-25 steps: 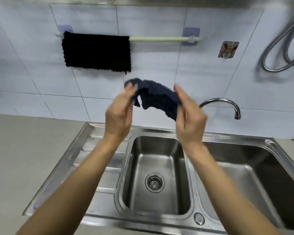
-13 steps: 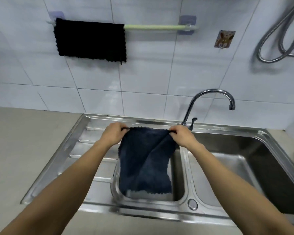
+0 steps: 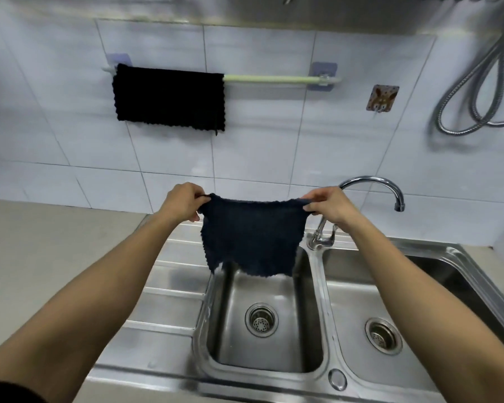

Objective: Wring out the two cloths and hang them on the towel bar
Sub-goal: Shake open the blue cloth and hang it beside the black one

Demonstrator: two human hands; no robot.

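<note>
One cloth hung, the second spread in your hands and ready to go up.

The black cloth [image 3: 169,97] already drapes over the left part of the bar [image 3: 274,79], so that half looks done. Your left hand [image 3: 181,202] and right hand [image 3: 329,204] each pinch a top corner of the blue cloth [image 3: 252,237], held flat above the left basin of the sink [image 3: 317,289], well below the bar. What's left, by my reading: lift it and drape it over the bare right stretch.
</note>
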